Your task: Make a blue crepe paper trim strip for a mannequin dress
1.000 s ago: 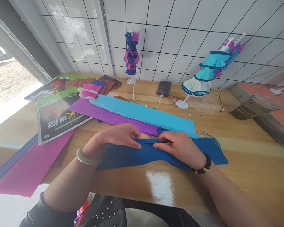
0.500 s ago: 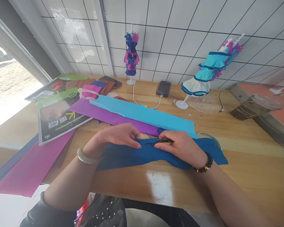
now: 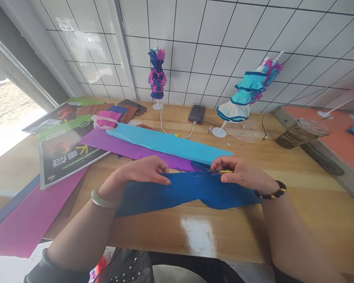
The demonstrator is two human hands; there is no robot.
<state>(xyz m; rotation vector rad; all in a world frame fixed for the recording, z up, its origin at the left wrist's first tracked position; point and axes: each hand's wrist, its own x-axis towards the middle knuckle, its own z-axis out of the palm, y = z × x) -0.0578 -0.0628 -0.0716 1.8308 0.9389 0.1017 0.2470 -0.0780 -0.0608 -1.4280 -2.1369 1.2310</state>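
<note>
A dark blue strip of cloth-like material (image 3: pixel 179 192) lies along the front of the wooden table. My left hand (image 3: pixel 146 168) pinches its upper edge between thumb and fingers. Small scissors with yellow and black handles (image 3: pixel 225 171) are in my right hand (image 3: pixel 244 173), above the strip's right part, blades pointing left. Beyond the scissors lies another dark blue piece (image 3: pixel 199 166), partly hidden by my fingers. A light blue strip (image 3: pixel 168 141) and a purple strip (image 3: pixel 129 151) lie just behind my hands.
Magazines (image 3: pixel 66 157) and a pink strip (image 3: pixel 23 220) are on the left. A doll-sized dress form (image 3: pixel 157 78) and another in a turquoise tiered dress (image 3: pixel 238 98) stand at the back. A phone (image 3: pixel 140 109) lies left of them. On the right is a plastic cup (image 3: pixel 297 133).
My right hand has moved right with the scissors, off the middle of the blue strip's edge. My left hand keeps its hold. The camera view has shifted slightly.
</note>
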